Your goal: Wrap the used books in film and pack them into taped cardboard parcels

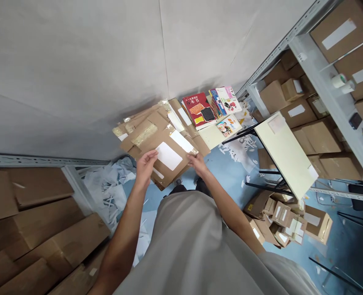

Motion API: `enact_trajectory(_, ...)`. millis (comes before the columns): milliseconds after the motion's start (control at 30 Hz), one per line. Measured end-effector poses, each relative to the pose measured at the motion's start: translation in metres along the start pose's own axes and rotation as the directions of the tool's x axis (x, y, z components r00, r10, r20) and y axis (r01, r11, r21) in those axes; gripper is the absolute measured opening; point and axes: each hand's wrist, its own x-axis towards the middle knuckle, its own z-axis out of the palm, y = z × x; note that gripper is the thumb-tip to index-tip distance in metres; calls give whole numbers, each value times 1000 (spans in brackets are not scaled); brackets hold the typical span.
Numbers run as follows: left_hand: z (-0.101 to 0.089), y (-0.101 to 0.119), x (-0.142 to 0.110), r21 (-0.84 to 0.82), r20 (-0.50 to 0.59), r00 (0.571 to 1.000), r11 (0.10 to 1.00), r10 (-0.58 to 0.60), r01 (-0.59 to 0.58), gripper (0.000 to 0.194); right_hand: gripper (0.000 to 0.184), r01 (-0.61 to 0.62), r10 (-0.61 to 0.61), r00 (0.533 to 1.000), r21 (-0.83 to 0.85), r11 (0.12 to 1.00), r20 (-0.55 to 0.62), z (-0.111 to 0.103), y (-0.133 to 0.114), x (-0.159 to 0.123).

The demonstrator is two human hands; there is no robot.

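Before my body, a flattened cardboard box [166,176] with a blank white label [169,156] is held between my two hands. My left hand [146,164] pinches its near left part beside the label, thumb and fingers closed. At the right corner, by some shiny clear tape, the fingers of my right hand [198,163] are closed on the same cardboard. Behind and partly beneath it lie more flattened boxes [144,116], some taped and labelled. Just right of that pile, a red book [200,110] tops a stack of books.
More books [229,101] stand farther right against the wall. A pale folding table [284,151] stands right of me, with boxes [282,219] heaped on the floor below. Shelves of cartons [313,135] line both sides. Paper scraps [107,196] litter the floor at left.
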Motion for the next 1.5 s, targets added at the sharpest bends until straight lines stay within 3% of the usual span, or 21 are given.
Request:
enact_trajectory(133,1,-3,-2,42,8,999,999,34,-34,40,54,15,-26,996,130,991,83,10,3,-14)
enact_trajectory(300,-1,3,1,76,-2,998,995,70,-69,37,53,24,-30,994,63,998,101,16,-5,-25)
enact_trajectory(367,-6,12,3,113,-47,986,982,159,-153,36,51,64,-65,994,17,998,92,10,-13,-27)
enact_trajectory(467,-18,32,10,217,-141,933,929,332,-298,35,53,119,-118,988,-5,993,101,-7,-28,-30)
enact_trajectory(567,-32,50,23,318,-130,900,877,416,-360,48,57,135,-133,985,-13,991,107,-26,-42,-34)
enact_trajectory(733,-47,58,47,261,18,973,939,229,-225,62,63,147,-147,988,-11,989,44,-54,-57,-43)
enact_trajectory(867,-45,52,49,203,124,983,966,136,-159,59,64,140,-140,990,12,990,11,-70,-58,-51)
enact_trajectory(1133,-19,44,40,192,65,980,961,188,-197,49,55,176,-172,984,117,977,-44,-83,-54,-53)
enact_trajectory(1500,-9,48,38,202,52,985,964,163,-170,48,53,166,-163,986,127,978,-33,-91,-60,-55)
